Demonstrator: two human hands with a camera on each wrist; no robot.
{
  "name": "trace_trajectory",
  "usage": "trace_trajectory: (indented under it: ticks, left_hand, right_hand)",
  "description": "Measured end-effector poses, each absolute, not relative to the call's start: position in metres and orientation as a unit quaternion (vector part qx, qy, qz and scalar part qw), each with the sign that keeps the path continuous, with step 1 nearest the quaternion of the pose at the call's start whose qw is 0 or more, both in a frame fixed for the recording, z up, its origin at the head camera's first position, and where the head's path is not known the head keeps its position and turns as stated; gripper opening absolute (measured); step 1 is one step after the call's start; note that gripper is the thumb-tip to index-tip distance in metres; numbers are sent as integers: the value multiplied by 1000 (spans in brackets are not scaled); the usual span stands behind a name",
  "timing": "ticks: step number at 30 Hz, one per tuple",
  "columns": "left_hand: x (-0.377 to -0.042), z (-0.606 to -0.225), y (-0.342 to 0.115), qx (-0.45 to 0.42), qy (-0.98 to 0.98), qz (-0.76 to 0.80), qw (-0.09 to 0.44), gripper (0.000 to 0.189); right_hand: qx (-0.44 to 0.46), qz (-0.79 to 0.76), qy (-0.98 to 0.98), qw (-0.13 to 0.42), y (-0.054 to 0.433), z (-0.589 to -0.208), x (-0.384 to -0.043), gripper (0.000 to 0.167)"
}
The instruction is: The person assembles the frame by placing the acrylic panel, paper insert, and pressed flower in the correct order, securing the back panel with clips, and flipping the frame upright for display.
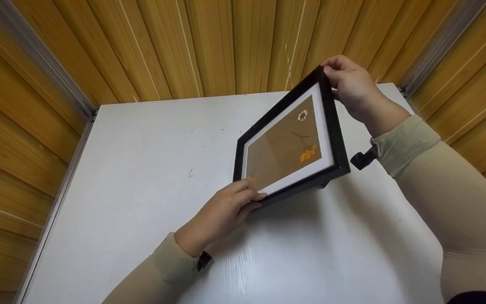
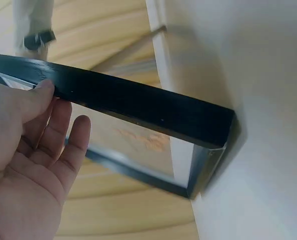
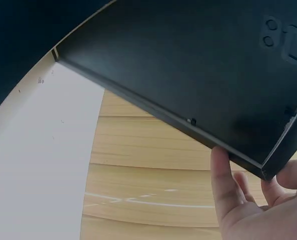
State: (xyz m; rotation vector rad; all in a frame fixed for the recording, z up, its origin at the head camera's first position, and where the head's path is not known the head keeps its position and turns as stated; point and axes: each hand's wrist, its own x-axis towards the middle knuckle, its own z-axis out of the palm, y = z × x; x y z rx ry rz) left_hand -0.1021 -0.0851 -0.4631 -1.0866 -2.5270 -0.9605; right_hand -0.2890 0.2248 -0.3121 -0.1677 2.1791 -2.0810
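Observation:
A black picture frame (image 1: 336, 139) is held tilted above the white table, its right end raised. Behind its front, inside a white mat, are a white flower (image 1: 302, 115) and an orange flower (image 1: 308, 153) on a brown ground. My left hand (image 1: 226, 207) pinches the near edge, thumb against the rim in the left wrist view. My right hand (image 1: 355, 86) grips the far right corner. The right wrist view shows the frame's black back panel (image 3: 153, 65) with a small tab at its edge. One lower corner (image 2: 221, 130) is close to the tabletop; I cannot tell whether it touches.
The white table (image 1: 141, 169) carries a few small dark marks. Yellow wood-patterned walls (image 1: 213, 46) stand behind it and at both sides, with grey metal posts (image 1: 53, 55) at the corners. A black wrist mount (image 1: 363, 159) sticks out below my right sleeve.

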Motion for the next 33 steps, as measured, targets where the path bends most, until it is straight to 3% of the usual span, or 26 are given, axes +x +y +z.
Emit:
trace_trajectory:
  ticks: [13,19,23,27,33]
  left_hand:
    - [-100,-466,-72,-387,-853,-335,105,22]
    - [-105,-471,-84,-367,-846,-384,40,19]
    - [-128,-474,-93,-313,-841,-440,-13,24]
    - [-169,-476,-109,-238,-855,-461,-18,29]
    - [-231,-483,-127,-145,-886,-440,-28,44]
  right_hand:
    - [-57,-692,717,63,218,-312,-293,19]
    - [-69,-715,696,6,228,-326,-258,22]
    - [-90,-755,649,-21,235,-331,-223,22]
    - [-134,-776,616,-25,237,-333,-189,45]
    - [-186,-785,590,16,246,-346,-146,85]
